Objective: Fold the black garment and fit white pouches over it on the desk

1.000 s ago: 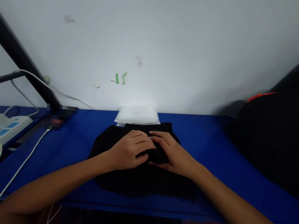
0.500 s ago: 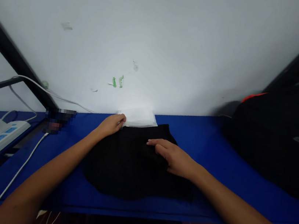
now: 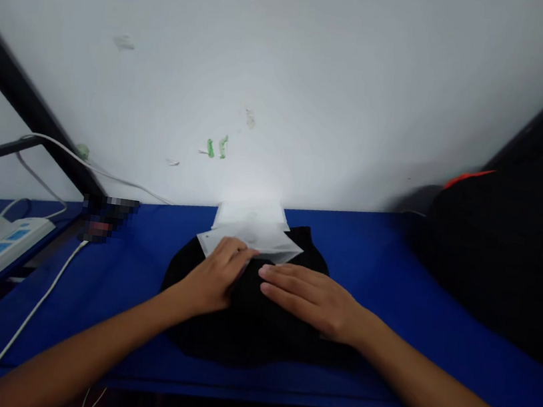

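A folded black cloth (image 3: 242,337), perhaps a garment, lies on the blue tabletop in front of me. Over its far part rests a thin, translucent plastic bag (image 3: 274,239), its near edge lifted a little. My left hand (image 3: 218,273) is closed at that near edge, thumb and fingers pinching the plastic. With fingers stretched out and side by side, my right hand (image 3: 311,297) lies on the cloth just below the bag. Behind, against the wall, sits a stack of similar white bags (image 3: 253,212). The left fingertips are partly hidden.
To the left, a white power strip (image 3: 2,253) carries several plugs and white cables (image 3: 44,289). A large black bag (image 3: 505,263) takes up the right side of the blue tabletop (image 3: 369,258). The white wall (image 3: 340,105) closes off the back.
My left hand has come from the stack toward me, bringing a plastic bag over the black cloth. My right hand's fingers have straightened and now lie flatter on the cloth.
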`<state>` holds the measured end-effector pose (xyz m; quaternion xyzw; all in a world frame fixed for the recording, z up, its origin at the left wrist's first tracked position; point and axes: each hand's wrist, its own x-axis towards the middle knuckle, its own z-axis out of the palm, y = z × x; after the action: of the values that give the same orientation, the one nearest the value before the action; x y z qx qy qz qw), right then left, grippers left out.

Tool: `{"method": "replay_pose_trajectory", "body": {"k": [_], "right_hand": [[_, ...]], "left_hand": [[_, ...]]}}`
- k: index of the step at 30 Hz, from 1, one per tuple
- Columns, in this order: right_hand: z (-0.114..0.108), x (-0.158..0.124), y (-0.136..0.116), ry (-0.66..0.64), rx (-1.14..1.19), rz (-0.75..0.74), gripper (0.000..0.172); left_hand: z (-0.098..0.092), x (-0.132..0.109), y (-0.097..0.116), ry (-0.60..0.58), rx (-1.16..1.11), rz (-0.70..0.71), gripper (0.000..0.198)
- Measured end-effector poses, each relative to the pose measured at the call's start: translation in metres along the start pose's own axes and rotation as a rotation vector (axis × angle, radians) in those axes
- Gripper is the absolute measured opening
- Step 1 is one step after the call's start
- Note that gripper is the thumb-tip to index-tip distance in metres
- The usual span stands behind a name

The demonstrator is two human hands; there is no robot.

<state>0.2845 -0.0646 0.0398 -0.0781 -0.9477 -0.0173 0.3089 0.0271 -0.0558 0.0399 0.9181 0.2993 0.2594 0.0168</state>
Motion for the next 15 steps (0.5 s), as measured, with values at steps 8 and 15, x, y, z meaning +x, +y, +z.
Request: {"method": "replay_pose_trajectory", "body": {"k": [8, 15], "right_hand": [[0.020, 0.000, 0.004, -0.140, -0.143, 0.149, 0.045], [0.029, 0.001, 0.006, -0.305, -0.023, 0.410, 0.078]], "left_hand": [[0.012, -0.011, 0.017, 0.009, -0.029, 0.040, 0.075], [0.018, -0.011, 0.007, -0.155, 0.090, 0.022, 0.071]]}}
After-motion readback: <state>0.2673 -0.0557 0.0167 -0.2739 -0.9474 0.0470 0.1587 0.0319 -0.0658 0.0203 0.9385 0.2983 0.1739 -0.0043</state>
